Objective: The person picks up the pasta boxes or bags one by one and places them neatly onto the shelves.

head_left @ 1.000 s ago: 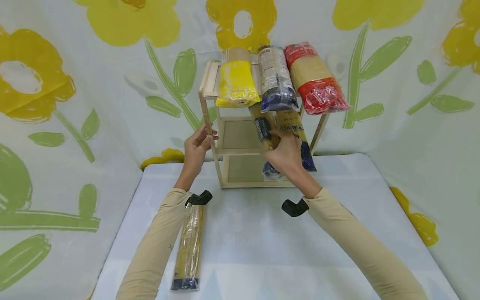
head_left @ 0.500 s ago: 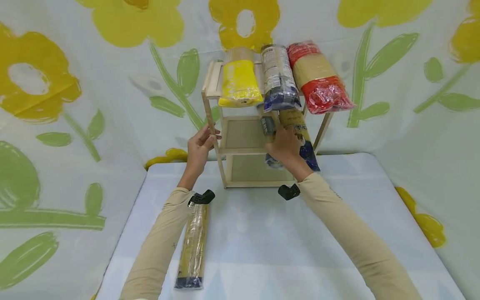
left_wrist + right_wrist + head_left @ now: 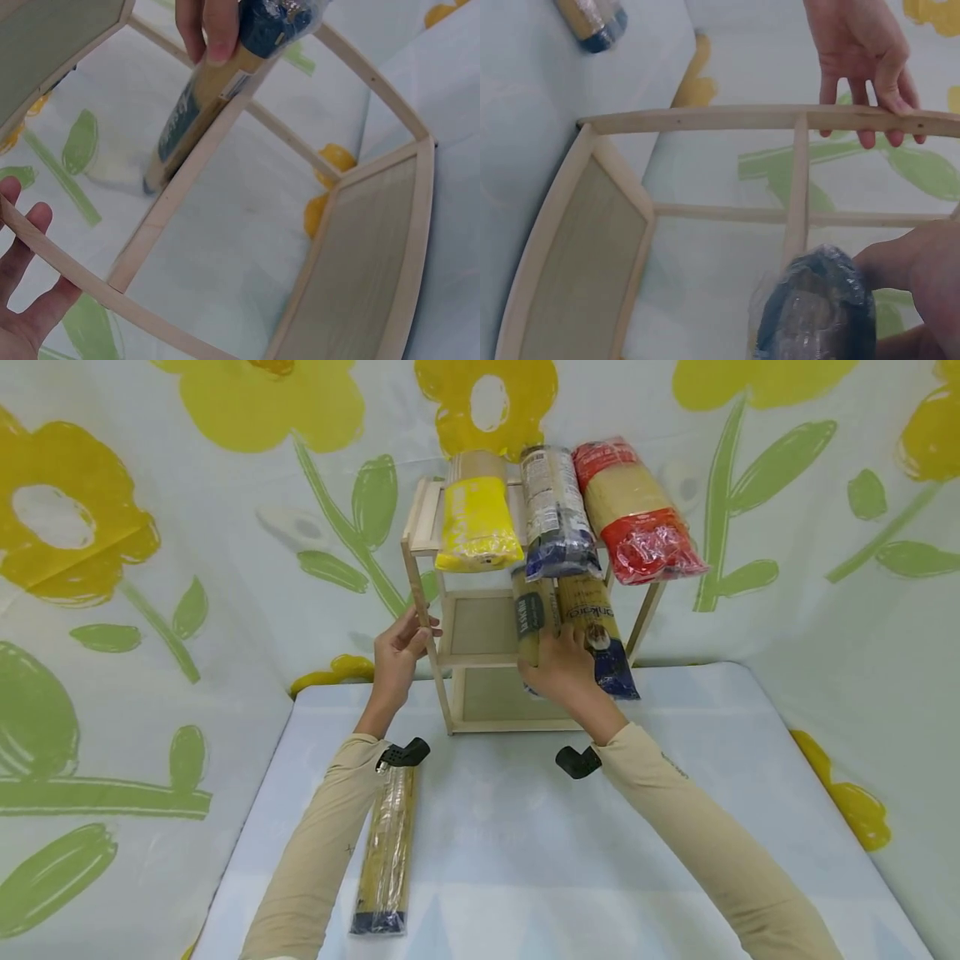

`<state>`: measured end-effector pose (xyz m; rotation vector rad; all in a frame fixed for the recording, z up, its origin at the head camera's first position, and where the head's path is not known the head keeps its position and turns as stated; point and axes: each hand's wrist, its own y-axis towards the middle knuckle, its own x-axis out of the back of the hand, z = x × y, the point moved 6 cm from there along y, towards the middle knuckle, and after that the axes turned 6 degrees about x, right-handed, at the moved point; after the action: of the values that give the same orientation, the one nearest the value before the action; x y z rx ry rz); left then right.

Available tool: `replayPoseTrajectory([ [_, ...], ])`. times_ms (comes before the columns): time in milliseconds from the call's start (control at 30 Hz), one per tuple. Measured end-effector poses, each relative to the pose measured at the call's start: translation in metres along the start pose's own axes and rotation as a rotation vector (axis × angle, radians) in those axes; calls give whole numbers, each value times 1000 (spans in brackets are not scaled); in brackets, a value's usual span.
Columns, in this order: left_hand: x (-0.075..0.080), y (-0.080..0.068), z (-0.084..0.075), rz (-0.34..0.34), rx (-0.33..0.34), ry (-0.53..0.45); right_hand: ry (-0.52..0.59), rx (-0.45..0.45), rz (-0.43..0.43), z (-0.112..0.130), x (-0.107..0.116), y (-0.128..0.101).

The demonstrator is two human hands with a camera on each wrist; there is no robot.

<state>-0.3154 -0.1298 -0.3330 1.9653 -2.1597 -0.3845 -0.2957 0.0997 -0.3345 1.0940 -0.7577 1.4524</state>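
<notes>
My left hand [image 3: 394,667] holds the left front post [image 3: 417,585] of a small wooden shelf rack [image 3: 517,725], thumb and fingers on either side of it. At the middle shelf my right hand [image 3: 564,670] grips a clear spaghetti pack [image 3: 527,612] with a dark label; its blue end [image 3: 817,307] faces out in the right wrist view. The left wrist view shows right-hand fingers [image 3: 219,30] on the pack, which lies along the shelf. Close on its right is another spaghetti pack [image 3: 588,602] with a blue end. My right hand hides part of both.
On the rack's top lie a yellow pasta pack [image 3: 480,522], a blue-ended pack [image 3: 558,514] and a red pasta pack [image 3: 637,514]. Another spaghetti pack [image 3: 384,852] lies on the table [image 3: 510,843] beside my left forearm. A flower-printed cloth [image 3: 247,468] hangs behind.
The spaghetti pack in my right hand has gone back onto the middle shelf and stands straighter beside its neighbour. My left hand stays on the post.
</notes>
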Motion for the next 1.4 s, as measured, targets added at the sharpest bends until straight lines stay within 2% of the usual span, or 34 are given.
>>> replayPoseTrajectory([
  [233,1,-2,1,5,4,-20,-29,100,-124,10,10,-18],
  [433,1,-2,-1,8,4,-22,38,125,-133,16,10,-41],
  [733,3,-3,-4,8,2,29,148,181,-187,37,1,-79],
  [1067,1,-1,-5,8,9,15,308,198,-62,60,-43,-112],
  [1200,4,4,9,6,1,8,343,216,-68,67,-60,-120],
  [1300,5,5,13,6,-1,4,365,218,-57,71,-70,-125],
  [1400,1,1,3,15,3,4,378,205,-25,75,-79,-128],
])
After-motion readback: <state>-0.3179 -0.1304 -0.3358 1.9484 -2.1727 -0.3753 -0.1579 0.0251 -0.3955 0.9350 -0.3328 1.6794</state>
